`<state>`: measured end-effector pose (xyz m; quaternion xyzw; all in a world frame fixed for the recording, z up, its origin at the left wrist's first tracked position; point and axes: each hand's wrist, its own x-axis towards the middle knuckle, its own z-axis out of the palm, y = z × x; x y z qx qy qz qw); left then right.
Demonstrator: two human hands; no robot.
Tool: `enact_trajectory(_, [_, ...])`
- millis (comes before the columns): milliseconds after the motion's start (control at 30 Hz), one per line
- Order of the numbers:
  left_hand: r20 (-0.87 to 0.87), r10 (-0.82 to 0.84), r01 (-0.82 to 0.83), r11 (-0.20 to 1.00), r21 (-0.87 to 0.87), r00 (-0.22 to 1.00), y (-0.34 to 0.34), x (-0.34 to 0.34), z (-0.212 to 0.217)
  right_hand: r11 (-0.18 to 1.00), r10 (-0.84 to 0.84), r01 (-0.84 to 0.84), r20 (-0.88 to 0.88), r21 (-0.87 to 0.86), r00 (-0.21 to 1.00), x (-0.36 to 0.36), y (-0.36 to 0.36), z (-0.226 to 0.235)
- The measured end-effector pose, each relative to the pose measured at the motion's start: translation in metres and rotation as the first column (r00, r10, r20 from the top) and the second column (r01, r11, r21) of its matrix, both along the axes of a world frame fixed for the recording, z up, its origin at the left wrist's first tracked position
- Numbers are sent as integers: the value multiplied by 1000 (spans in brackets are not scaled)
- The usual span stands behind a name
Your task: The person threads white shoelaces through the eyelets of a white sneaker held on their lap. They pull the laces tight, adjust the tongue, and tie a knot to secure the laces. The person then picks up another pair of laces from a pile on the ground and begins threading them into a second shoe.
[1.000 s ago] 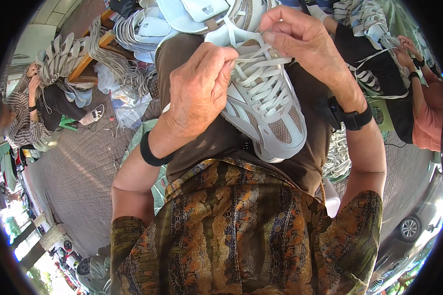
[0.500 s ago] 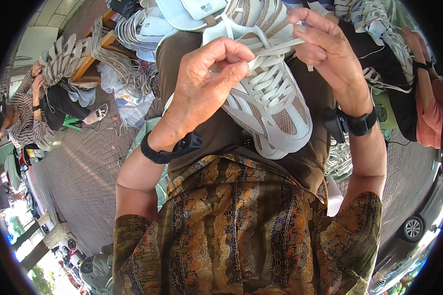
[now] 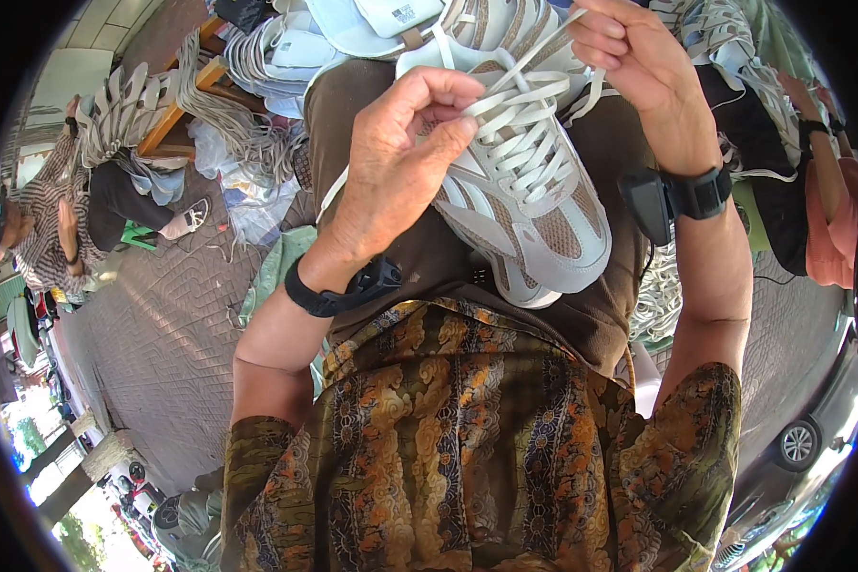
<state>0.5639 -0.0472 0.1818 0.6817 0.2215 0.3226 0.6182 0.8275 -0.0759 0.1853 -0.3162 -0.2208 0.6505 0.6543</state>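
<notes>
A pale grey and tan sneaker (image 3: 534, 205) with white laces rests toe-down on my lap, against dark brown fabric. My left hand (image 3: 400, 162) pinches a white lace end (image 3: 491, 100) between thumb and forefinger over the sneaker's tongue. Higher up, my right hand (image 3: 629, 57) grips the other lace end near the sneaker's collar and pulls it taut. Both wrists wear black bands with small black devices.
Piles of pale shoe uppers (image 3: 286, 48) and laces lie on a wooden bench (image 3: 176, 110) ahead. A seated person (image 3: 76, 219) works at the left on a grey quilted mat (image 3: 153, 334). Another person's arm (image 3: 825, 210) is at the right. A car (image 3: 810, 419) stands lower right.
Both hands have risen and spread apart, drawing the laces tighter. The left hand shifted from lying across the laces to pinching one end.
</notes>
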Motion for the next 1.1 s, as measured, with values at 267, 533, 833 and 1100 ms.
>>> enact_trajectory(267, [19, 78, -80, 992, 98, 997, 0, -3, -7, 991, -135, 107, 714, 84, 687, 24, 7, -15])
enact_trajectory(533, [-169, 236, -154, 905, 396, 957, 15, -19, -4, 939, -343, 51, 933, 339, 107, 9, -19, -16])
enact_trajectory(833, [-402, 39, 159, 880, 447, 915, 39, -25, 3, 970, -197, -198, 938, 143, -287, -27, -79, -14])
enact_trajectory(1100, [-381, 272, -134, 927, 351, 884, 66, -31, -10, 972, -195, -212, 866, 106, -461, -71, -143, -22])
